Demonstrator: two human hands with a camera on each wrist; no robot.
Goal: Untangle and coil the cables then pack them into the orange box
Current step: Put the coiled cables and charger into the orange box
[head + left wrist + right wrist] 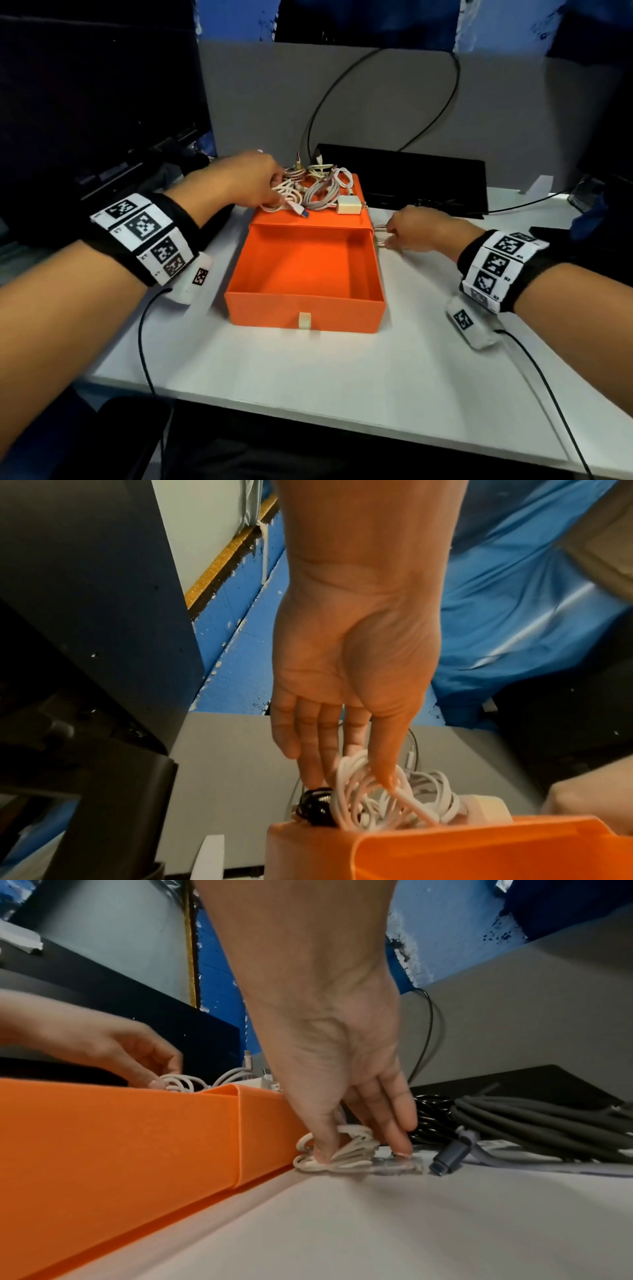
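two hands were seen at the orange box (305,274): white cables (308,192) on its sleeve were pinched by the left hand (246,181), a small coil (339,1150) beside its right wall by the right hand (342,1085).

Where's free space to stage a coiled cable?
Free: the open drawer of the orange box, and the white table in front of it. Crowded: the sleeve top under the cable pile, and beside the right hand.
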